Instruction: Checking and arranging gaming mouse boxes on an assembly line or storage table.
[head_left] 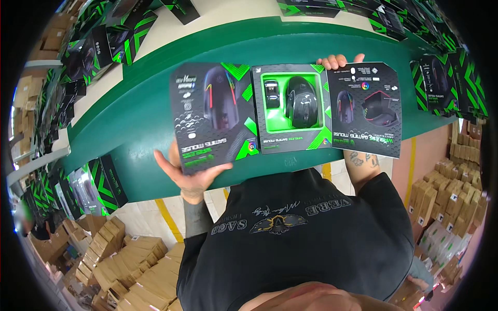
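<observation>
A black and green gaming mouse box [292,142] is spread out above the green table. In its middle section, a dark computer mouse [301,102] and a small black piece [272,94] sit in a bright green tray. Its left panel [194,129] carries a mouse picture; my left hand [193,176] is closed around this panel's lower left corner, thumb along the bottom edge. Behind the printed right panel [381,106] passes my tattooed right forearm. Fingertips of my right hand [333,62] curl over the top edge there; the palm is hidden behind the box.
Similar mouse boxes stand along the far side [311,7], at the left [96,186] and at the right [441,83] of the green table [140,150]. Brown cartons [137,264] are stacked beyond the near edge. Another person's hand [419,283] shows at lower right.
</observation>
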### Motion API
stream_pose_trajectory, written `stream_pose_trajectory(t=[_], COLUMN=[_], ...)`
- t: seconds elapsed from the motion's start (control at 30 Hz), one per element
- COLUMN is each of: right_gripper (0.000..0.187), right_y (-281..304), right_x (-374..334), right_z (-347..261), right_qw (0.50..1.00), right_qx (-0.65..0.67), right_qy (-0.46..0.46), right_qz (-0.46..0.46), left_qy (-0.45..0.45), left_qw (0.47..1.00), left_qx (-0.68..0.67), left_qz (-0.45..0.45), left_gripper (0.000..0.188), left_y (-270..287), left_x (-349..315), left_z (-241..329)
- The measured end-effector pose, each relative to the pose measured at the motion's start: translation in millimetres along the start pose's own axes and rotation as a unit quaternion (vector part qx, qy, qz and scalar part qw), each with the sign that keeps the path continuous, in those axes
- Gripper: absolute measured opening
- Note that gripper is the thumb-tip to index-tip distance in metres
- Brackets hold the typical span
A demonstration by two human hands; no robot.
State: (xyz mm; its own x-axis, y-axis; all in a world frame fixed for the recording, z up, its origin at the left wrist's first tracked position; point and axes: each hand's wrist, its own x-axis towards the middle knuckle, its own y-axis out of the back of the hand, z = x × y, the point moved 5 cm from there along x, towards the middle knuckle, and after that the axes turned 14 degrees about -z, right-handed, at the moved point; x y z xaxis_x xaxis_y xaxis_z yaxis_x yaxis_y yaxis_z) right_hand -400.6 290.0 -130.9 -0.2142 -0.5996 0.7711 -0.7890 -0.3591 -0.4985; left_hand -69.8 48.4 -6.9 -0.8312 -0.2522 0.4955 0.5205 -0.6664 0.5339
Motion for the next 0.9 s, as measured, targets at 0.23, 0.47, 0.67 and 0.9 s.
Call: stream_pose_trajectory(t=[0.23,0.47,0.67,0.9], right_gripper=[0.061,0.046,0.049,0.055], right_y=[-21.5,-32.8,-40.1,-43.8], right_x=[21.7,28.6,26.5,34.0], right_z=[-5.6,-6.5,-19.7,-14.9], right_qw=[0.975,0.957,0.954,0.955], right_qx=[0.075,0.107,0.088,0.033], right_qy=[0.033,0.101,0.028,-0.043], right_qz=[0.207,0.249,0.284,0.292], left_qy=[-0.118,-0.106,-0.12,-0.145], left_qw=[0.964,0.956,0.919,0.865], left_qx=[0.002,0.066,0.234,0.306], left_qz=[-0.239,-0.266,-0.294,-0.369], left_gripper=[0.074,0.083,0.06,0.044], left_y=[-82.0,-93.6,-137.1,-190.1], left_x=[46.5,62.7,72.8,50.0], left_z=[52.9,80.5,111.1,106.3])
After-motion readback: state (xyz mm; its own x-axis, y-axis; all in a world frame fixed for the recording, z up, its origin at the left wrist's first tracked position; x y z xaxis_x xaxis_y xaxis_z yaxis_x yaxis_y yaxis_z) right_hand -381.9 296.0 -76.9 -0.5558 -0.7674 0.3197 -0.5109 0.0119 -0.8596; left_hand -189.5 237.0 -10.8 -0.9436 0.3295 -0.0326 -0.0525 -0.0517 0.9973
